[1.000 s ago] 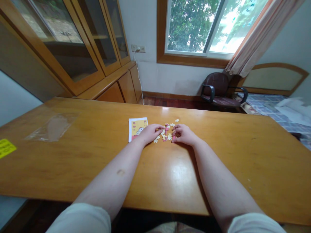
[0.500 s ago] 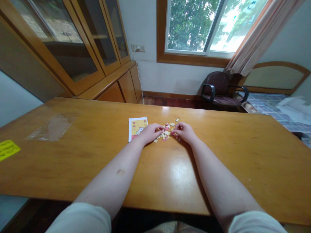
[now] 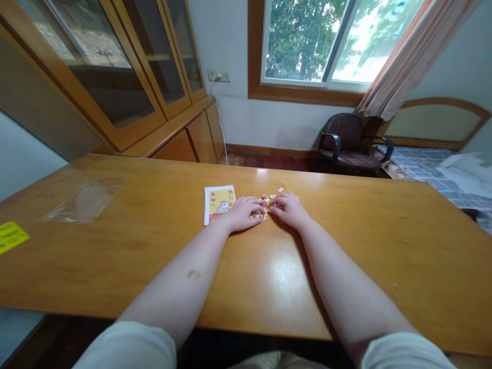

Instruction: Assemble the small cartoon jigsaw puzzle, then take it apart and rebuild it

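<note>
Small jigsaw puzzle pieces (image 3: 265, 201) lie in a pile on the wooden table, yellow, white and pink in colour. My left hand (image 3: 247, 212) curves around the pile's left side, its fingers apart and touching pieces. Across from it, my right hand (image 3: 289, 209) rests at the right side with curved, parted fingers that partly cover some pieces. A printed picture card (image 3: 219, 202) with a white animal on yellow lies just left of my left hand, which overlaps its corner. One loose piece (image 3: 280, 189) sits beyond my right hand.
A clear plastic bag (image 3: 82, 202) lies flat on the table's left part, near a yellow label (image 3: 12, 236). Beyond the table (image 3: 265, 277) stand a glass-door cabinet (image 3: 154, 77), an office chair (image 3: 346, 141) and a bed (image 3: 442, 166).
Both hands have gone from pinched fingers at the pile to spread, curved fingers around it. The pieces are pushed closer together, and the left hand now covers more of them.
</note>
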Demonstrator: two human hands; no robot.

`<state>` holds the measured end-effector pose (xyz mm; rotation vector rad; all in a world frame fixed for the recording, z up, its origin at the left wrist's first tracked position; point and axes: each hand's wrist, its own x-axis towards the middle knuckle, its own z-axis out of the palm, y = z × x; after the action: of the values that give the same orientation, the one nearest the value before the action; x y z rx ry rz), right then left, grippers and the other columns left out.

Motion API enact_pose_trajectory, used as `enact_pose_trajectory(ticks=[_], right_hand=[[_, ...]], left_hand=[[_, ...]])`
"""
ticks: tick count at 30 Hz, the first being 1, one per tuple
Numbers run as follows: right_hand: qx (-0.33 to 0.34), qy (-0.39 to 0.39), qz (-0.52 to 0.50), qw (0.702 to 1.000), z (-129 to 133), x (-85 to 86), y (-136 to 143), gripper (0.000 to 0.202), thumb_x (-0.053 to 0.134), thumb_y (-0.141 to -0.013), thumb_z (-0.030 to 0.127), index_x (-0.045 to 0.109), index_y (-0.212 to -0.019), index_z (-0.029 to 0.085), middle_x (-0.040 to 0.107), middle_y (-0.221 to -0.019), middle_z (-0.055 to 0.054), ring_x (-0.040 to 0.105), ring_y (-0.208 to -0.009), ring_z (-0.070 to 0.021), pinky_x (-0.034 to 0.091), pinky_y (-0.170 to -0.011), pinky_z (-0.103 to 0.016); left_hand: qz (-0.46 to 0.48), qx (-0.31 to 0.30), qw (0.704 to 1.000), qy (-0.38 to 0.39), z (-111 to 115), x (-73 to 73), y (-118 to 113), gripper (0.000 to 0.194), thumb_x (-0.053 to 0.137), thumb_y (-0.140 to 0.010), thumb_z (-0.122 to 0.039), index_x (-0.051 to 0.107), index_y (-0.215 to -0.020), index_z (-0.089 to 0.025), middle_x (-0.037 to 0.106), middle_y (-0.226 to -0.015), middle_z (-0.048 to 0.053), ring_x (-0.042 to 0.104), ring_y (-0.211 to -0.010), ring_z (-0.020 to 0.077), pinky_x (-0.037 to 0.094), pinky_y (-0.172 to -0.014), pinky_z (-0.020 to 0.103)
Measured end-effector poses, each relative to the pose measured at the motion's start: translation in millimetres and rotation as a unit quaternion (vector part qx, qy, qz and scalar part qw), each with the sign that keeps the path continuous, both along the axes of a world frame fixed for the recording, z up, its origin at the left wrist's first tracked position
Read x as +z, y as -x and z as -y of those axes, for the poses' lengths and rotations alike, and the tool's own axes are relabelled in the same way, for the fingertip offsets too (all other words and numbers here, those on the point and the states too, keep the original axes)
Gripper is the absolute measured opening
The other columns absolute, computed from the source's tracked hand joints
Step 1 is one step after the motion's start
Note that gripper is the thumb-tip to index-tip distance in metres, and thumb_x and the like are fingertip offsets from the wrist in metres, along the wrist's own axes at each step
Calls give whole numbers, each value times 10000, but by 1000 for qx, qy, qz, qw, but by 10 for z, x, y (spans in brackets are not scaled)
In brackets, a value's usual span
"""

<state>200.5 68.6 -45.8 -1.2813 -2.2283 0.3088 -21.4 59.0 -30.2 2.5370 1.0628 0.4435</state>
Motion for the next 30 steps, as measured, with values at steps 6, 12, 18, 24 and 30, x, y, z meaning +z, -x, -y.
enact_pose_trajectory(ticks=[6,12,18,24,30], right_hand=[[19,-10,76,997,76,-8,135,307,711,-772,461,731,-1019,279,674,-1073,-74,513,-995,-275,367,-883,-446],[47,-5,82,996,102,44,146,294,683,-801,476,715,-1006,267,710,-988,-60,541,-947,-253,361,-828,-405],[19,-14,92,996,118,46,180,341,729,-760,458,691,-1043,271,716,-1030,-69,551,-968,-270,350,-840,-411],[-20,-19,82,996,99,19,148,373,748,-720,490,702,-1012,262,724,-942,-77,554,-939,-276,350,-855,-431],[-14,10,26,1000,86,20,179,339,793,-685,387,693,-966,226,705,-958,-81,575,-938,-256,384,-863,-408]], left_hand=[[33,10,999,-3,-34,-51,9,159,590,-845,-276,716,-940,-258,643,-1207,32,537,-1146,228,378,-1030,404],[35,11,999,-9,-40,-43,21,163,594,-852,-303,728,-939,-267,644,-1206,27,538,-1141,231,385,-1027,408],[32,11,999,-5,-19,-8,28,168,599,-851,-311,734,-947,-282,638,-1208,28,540,-1130,231,389,-1024,412],[29,3,1000,-8,-15,-42,42,237,601,-850,-313,718,-1055,-326,608,-1261,27,533,-1138,240,394,-1020,416],[24,-9,999,-24,-10,-49,39,237,587,-864,-314,723,-1057,-338,588,-1290,30,522,-1164,247,384,-1028,422]])
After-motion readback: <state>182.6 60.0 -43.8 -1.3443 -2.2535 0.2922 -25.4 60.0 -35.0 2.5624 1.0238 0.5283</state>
